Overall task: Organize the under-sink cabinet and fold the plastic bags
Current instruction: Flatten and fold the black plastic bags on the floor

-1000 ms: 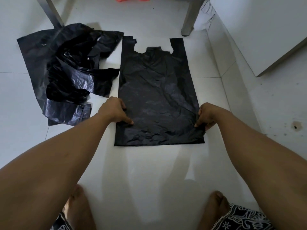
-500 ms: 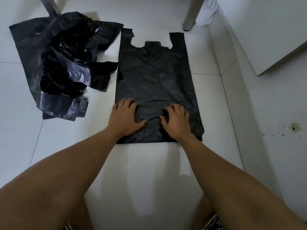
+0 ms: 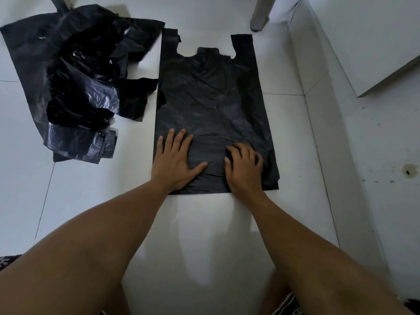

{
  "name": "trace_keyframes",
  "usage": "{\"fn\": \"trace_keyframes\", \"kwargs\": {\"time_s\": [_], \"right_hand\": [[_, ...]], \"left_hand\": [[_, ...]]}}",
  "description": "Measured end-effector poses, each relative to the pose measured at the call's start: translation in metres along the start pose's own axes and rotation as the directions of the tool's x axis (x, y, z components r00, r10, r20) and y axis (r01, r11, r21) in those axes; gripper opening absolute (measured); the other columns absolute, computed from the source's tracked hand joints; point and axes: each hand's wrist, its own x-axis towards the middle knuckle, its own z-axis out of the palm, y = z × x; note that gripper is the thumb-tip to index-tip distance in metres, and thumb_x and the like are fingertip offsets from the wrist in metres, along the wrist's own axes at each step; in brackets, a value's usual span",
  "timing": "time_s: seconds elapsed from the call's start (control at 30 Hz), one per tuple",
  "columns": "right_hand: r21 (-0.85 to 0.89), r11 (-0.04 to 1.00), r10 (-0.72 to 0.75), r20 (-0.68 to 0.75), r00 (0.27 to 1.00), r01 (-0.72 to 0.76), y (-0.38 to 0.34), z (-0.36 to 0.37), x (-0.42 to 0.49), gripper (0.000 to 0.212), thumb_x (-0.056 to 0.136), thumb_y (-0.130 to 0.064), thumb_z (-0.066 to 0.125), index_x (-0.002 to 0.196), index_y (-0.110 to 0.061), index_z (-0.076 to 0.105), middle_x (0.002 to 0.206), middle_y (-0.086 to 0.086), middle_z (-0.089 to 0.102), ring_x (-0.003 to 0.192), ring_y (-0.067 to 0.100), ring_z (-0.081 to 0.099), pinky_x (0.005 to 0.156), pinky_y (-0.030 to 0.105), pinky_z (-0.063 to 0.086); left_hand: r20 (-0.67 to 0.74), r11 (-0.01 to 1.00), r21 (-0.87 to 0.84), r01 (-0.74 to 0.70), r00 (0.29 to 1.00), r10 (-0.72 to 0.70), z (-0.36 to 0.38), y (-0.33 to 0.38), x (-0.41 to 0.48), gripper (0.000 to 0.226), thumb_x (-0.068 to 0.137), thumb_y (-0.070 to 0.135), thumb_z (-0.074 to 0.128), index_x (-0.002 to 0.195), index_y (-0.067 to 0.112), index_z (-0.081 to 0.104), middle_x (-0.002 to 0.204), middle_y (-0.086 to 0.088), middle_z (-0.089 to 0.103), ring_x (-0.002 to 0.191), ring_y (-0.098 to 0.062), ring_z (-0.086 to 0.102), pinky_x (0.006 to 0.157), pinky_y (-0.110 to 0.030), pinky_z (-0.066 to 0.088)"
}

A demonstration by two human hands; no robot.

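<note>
Head view: the black bag (image 3: 211, 105) lies flat on the floor, with crumpled bags (image 3: 79, 87) to its left. The left hand (image 3: 175, 160) is spread flat on its near end. The right hand (image 3: 244, 168) presses with bent fingers, gripping nothing. Best to smooth toward the handles before folding — slowly.

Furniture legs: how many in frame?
2. One leg top left, behind the bag pile; the other leg top right of centre, beyond the flat bag. More may be off-frame.

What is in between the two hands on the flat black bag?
Only a wrinkled strip of the flat bag lies between the left hand and right hand, seen in the head view.
</note>
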Motion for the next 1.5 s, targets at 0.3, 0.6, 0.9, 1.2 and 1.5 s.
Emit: {"fn": "trace_keyframes", "kwargs": {"time_s": [0.3,0.6,0.9,1.2,1.5], "right_hand": [[-0.018,0.881,0.462,-0.176,0.869,-0.472,0.118,-0.034,-0.029,0.034,0.101,-0.028,0.040,0.132,-0.019,0.049,0.133,0.008,0.048,0.125,0.030,0.040,0.103,0.056,0.029],[0.253,0.876,0.422,0.010,0.907,-0.410,0.090,-0.044,-0.034,0.042,0.083,-0.065,0.062,0.080,-0.023,0.058,0.076,-0.006,0.062,0.075,0.017,0.059,0.082,0.035,0.038],[0.543,0.778,0.438,-0.110,0.892,-0.315,0.068,-0.050,-0.041,0.026,0.090,-0.029,0.069,0.078,-0.014,0.051,0.071,-0.006,0.053,0.063,0.005,0.049,0.059,0.008,0.039],[0.597,0.635,0.573,0.062,0.817,-0.490,0.081,-0.056,-0.041,0.037,0.077,-0.037,0.083,0.067,-0.013,0.056,0.065,-0.003,0.059,0.060,0.010,0.056,0.060,0.015,0.048],[0.570,0.652,0.618,-0.017,0.786,-0.501,0.100,-0.068,-0.039,0.025,0.081,-0.026,0.079,0.083,-0.016,0.056,0.077,-0.001,0.061,0.067,0.011,0.059,0.066,0.028,0.051]], "left_hand": [[0.013,1.000,-0.012,-0.001,1.000,0.002,0.001,-0.001,0.001,0.108,0.079,0.093,0.025,0.158,0.019,0.022,0.166,-0.006,0.016,0.155,-0.030,0.002,0.124,-0.056,0.004],[0.060,1.000,-0.012,0.013,0.998,-0.012,-0.002,0.000,0.001,0.121,0.071,0.100,0.026,0.160,0.019,0.015,0.168,-0.005,0.009,0.155,-0.029,-0.002,0.124,-0.055,0.000],[0.074,1.000,-0.009,0.018,0.997,-0.017,-0.003,0.003,0.001,0.123,0.069,0.102,0.026,0.159,0.020,0.015,0.168,-0.006,0.010,0.155,-0.030,-0.001,0.124,-0.056,-0.001],[0.054,1.000,-0.009,0.022,0.998,-0.022,-0.001,0.002,0.001,0.123,0.068,0.102,0.026,0.158,0.020,0.018,0.167,-0.005,0.013,0.155,-0.030,0.001,0.124,-0.056,0.000],[0.061,1.000,-0.019,0.021,0.998,-0.020,0.001,0.000,0.003,0.125,0.066,0.103,0.027,0.159,0.021,0.016,0.167,-0.003,0.010,0.155,-0.029,-0.001,0.124,-0.055,-0.001]]}}
